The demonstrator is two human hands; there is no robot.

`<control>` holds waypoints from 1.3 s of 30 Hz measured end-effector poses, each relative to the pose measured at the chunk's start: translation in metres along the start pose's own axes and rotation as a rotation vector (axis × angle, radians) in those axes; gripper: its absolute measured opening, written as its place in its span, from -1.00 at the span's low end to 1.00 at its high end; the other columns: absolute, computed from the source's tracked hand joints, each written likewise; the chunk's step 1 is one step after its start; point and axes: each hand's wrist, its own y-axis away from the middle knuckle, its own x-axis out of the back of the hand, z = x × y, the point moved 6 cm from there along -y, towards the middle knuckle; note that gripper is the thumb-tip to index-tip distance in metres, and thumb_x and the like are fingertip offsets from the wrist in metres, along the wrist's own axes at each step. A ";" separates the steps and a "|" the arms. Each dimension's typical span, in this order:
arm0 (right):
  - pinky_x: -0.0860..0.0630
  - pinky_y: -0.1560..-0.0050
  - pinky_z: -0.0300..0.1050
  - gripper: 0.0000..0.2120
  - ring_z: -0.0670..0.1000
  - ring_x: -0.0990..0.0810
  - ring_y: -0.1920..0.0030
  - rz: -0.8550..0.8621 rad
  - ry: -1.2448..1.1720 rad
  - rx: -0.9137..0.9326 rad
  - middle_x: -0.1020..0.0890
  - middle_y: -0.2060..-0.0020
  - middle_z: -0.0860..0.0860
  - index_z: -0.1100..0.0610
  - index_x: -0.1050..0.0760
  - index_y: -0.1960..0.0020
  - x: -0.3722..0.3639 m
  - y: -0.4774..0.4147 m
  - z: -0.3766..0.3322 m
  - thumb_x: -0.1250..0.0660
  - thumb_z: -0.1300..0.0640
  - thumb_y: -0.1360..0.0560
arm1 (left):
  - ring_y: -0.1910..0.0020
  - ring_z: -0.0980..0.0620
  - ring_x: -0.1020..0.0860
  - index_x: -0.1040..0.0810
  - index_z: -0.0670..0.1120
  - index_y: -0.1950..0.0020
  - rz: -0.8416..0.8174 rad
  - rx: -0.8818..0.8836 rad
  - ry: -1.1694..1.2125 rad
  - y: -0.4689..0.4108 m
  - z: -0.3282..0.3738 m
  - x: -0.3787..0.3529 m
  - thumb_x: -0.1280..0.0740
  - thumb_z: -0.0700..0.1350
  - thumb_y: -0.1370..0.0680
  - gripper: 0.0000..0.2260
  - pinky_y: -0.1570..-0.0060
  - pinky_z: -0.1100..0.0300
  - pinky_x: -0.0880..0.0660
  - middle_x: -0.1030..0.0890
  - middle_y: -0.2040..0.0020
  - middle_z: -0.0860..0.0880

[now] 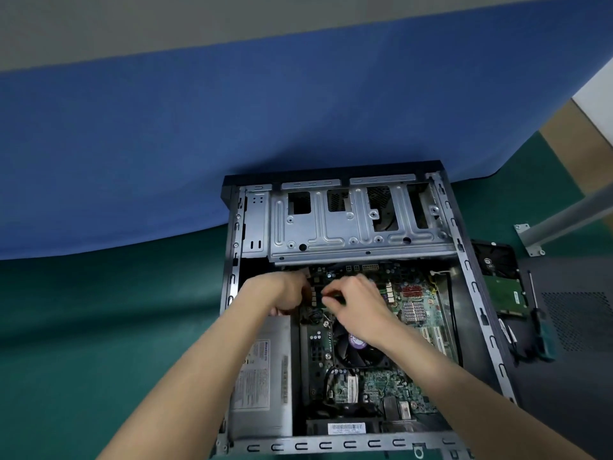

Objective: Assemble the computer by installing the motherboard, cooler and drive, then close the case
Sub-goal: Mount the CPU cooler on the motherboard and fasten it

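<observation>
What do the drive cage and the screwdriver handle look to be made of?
Drive cage: bare stamped sheet metal, probably steel, dull silver with pressed ribs. Screwdriver handle: likely plastic or rubber, green and black; too small to tell which.

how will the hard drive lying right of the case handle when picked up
The hard drive likely feels rigid and heavy for its size: a solid slab. Its green circuit board faces up, so probably fragile there.

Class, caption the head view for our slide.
Left hand and right hand at the motherboard in the open case; drive outside.
</observation>
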 end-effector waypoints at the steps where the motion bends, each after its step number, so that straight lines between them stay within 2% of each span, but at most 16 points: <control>1: -0.33 -0.31 0.01 -0.66 0.13 -0.43 -0.26 -0.042 0.016 -0.009 -0.60 -0.13 0.08 0.02 -0.53 -0.27 -0.005 -0.004 0.000 -0.34 -0.05 -0.53 | 0.08 -0.09 -0.58 -0.47 -0.03 -0.31 -0.018 -0.020 0.016 -0.004 -0.002 -0.002 -0.12 -0.31 -0.56 -0.62 0.07 0.09 -0.57 -0.59 -0.11 -0.17; 4: -0.32 -0.21 -0.04 -0.60 0.05 -0.50 -0.12 -0.134 0.019 -0.028 -0.64 0.05 -0.04 0.06 -0.55 -0.21 -0.016 -0.008 -0.005 -0.47 -0.05 -0.43 | -0.05 -0.10 -0.59 -0.60 0.10 -0.15 -0.028 -0.065 0.066 -0.010 -0.007 -0.007 -0.16 -0.31 -0.54 -0.61 -0.04 0.06 -0.55 -0.61 -0.12 -0.11; 6: -0.34 -0.18 -0.07 -0.79 0.03 -0.53 -0.05 -0.120 0.025 -0.027 -0.64 0.15 -0.06 0.03 -0.60 -0.05 -0.019 -0.008 -0.007 -0.48 0.09 -0.43 | -0.12 -0.09 -0.57 -0.62 0.08 -0.14 -0.026 -0.079 0.112 -0.013 -0.010 -0.012 -0.16 -0.34 -0.53 -0.59 -0.14 0.05 -0.53 -0.61 -0.15 -0.07; 7: -0.37 -0.18 -0.07 -0.88 0.02 -0.55 -0.02 -0.098 0.007 -0.028 -0.64 0.19 -0.06 0.02 -0.62 0.04 -0.019 -0.007 -0.008 -0.45 0.17 -0.44 | -0.11 -0.05 -0.57 -0.63 0.05 -0.14 -0.024 -0.087 0.127 -0.014 -0.011 -0.013 -0.17 -0.35 -0.54 -0.61 -0.16 0.10 -0.51 -0.61 -0.15 -0.05; 10: -0.48 -0.03 -0.15 -0.83 -0.01 -0.57 0.08 -0.038 -0.147 -0.067 -0.61 0.28 -0.07 0.03 -0.60 0.20 -0.016 -0.004 -0.003 -0.41 0.29 -0.44 | 0.03 0.08 -0.52 -0.64 -0.05 -0.10 -0.001 -0.105 0.183 -0.015 -0.011 -0.013 -0.28 -0.26 -0.55 -0.78 -0.06 0.22 -0.45 -0.63 -0.11 -0.05; 12: -0.47 0.14 -0.21 -0.82 -0.03 -0.58 0.15 -0.026 -0.244 -0.105 -0.59 0.29 -0.08 0.04 -0.58 0.23 -0.012 -0.002 0.001 -0.43 0.30 -0.43 | 0.06 0.08 -0.50 -0.62 -0.11 -0.11 0.031 -0.127 0.221 -0.012 -0.010 -0.010 -0.32 -0.20 -0.55 -0.83 -0.06 0.22 -0.44 -0.63 -0.09 -0.07; 14: -0.47 0.19 -0.20 -0.81 -0.03 -0.57 0.19 -0.031 -0.297 -0.139 -0.60 0.29 -0.03 0.04 -0.57 0.25 -0.010 -0.002 0.006 -0.45 0.30 -0.41 | 0.06 0.03 -0.52 -0.59 -0.19 -0.11 0.048 -0.148 0.300 -0.008 -0.009 -0.009 -0.29 -0.21 -0.57 -0.84 -0.09 0.16 -0.46 -0.64 -0.03 -0.12; 17: -0.52 0.11 -0.14 -0.78 -0.01 -0.58 0.22 -0.065 -0.368 -0.158 -0.62 0.29 0.02 0.05 -0.57 0.27 -0.009 -0.007 0.011 -0.48 0.35 -0.36 | 0.22 0.01 -0.50 -0.54 -0.30 -0.10 0.062 -0.182 0.431 0.000 -0.006 -0.008 -0.23 -0.26 -0.60 -0.83 0.13 0.18 -0.46 -0.58 0.24 -0.09; 19: -0.55 0.04 -0.10 -0.73 0.00 -0.59 0.18 -0.164 -0.489 -0.140 -0.64 0.23 0.05 0.07 -0.57 0.17 -0.011 -0.009 0.008 -0.56 0.35 -0.29 | 0.29 0.06 -0.46 -0.54 -0.27 -0.12 0.133 -0.193 0.481 0.004 -0.006 -0.003 -0.22 -0.26 -0.60 -0.84 0.24 0.24 -0.41 -0.53 0.28 -0.04; 22: -0.57 0.05 -0.07 -0.53 -0.02 -0.60 0.21 -0.178 -0.503 -0.074 -0.64 0.22 0.04 0.07 -0.55 0.02 -0.012 -0.014 0.000 -0.67 0.18 -0.16 | 0.11 -0.06 -0.51 -0.48 -0.20 -0.15 0.184 -0.177 0.681 0.009 -0.007 0.000 -0.27 -0.24 -0.58 -0.84 0.00 0.03 -0.48 -0.61 0.04 -0.21; 24: -0.56 0.06 -0.02 -0.56 -0.02 -0.59 0.25 -0.068 -0.454 -0.032 -0.62 0.27 0.06 0.09 -0.55 0.04 -0.009 -0.018 -0.006 -0.66 0.19 -0.17 | -0.04 -0.07 -0.52 -0.45 -0.21 -0.20 0.195 -0.168 0.779 0.012 -0.007 0.000 -0.30 -0.25 -0.57 -0.78 -0.09 0.10 -0.46 -0.58 -0.10 -0.21; 26: -0.55 0.12 -0.07 -0.63 -0.05 -0.57 0.31 -0.013 -0.456 -0.022 -0.61 0.35 0.04 0.07 -0.55 0.11 -0.009 -0.021 -0.007 -0.65 0.22 -0.19 | 0.00 -0.02 -0.52 -0.45 -0.23 -0.20 0.201 -0.176 0.850 0.012 -0.007 0.000 -0.29 -0.27 -0.56 -0.78 0.07 0.31 -0.47 -0.58 -0.04 -0.16; 28: -0.53 0.15 -0.10 -0.69 -0.10 -0.56 0.36 -0.016 -0.481 -0.044 -0.61 0.41 -0.01 0.05 -0.56 0.20 -0.012 -0.020 -0.004 -0.64 0.23 -0.20 | 0.21 0.03 -0.51 -0.44 -0.23 -0.10 0.199 -0.185 0.884 0.014 -0.006 0.000 -0.25 -0.31 -0.58 -0.89 0.28 0.36 -0.46 -0.54 0.15 -0.12; 31: -0.52 0.19 -0.11 -0.76 -0.13 -0.53 0.39 -0.022 -0.531 -0.056 -0.63 0.39 0.03 0.10 -0.61 0.24 -0.014 -0.016 0.000 -0.64 0.22 -0.21 | 0.34 0.04 -0.48 -0.41 -0.20 -0.04 0.221 -0.169 0.877 0.013 -0.007 0.000 -0.20 -0.37 -0.58 -0.89 0.30 0.29 -0.44 -0.50 0.26 -0.10; 35: -0.39 0.38 -0.39 -0.79 -0.25 -0.45 0.49 0.060 -0.510 -0.017 -0.60 0.46 -0.06 0.03 -0.61 0.32 -0.014 -0.011 0.000 -0.64 0.18 -0.22 | 0.39 0.01 -0.51 -0.39 -0.19 -0.02 0.213 -0.155 0.862 0.011 -0.008 0.000 -0.14 -0.43 -0.56 -0.83 0.37 0.27 -0.49 -0.52 0.28 -0.16; 39: -0.40 0.37 -0.36 -0.85 -0.23 -0.45 0.47 0.087 -0.587 0.007 -0.58 0.48 -0.09 0.08 -0.65 0.28 -0.018 -0.005 0.001 -0.62 0.19 -0.25 | 0.41 0.04 -0.52 -0.40 -0.20 -0.06 0.195 -0.142 0.845 0.010 -0.010 -0.001 -0.16 -0.41 -0.57 -0.85 0.43 0.33 -0.51 -0.54 0.29 -0.17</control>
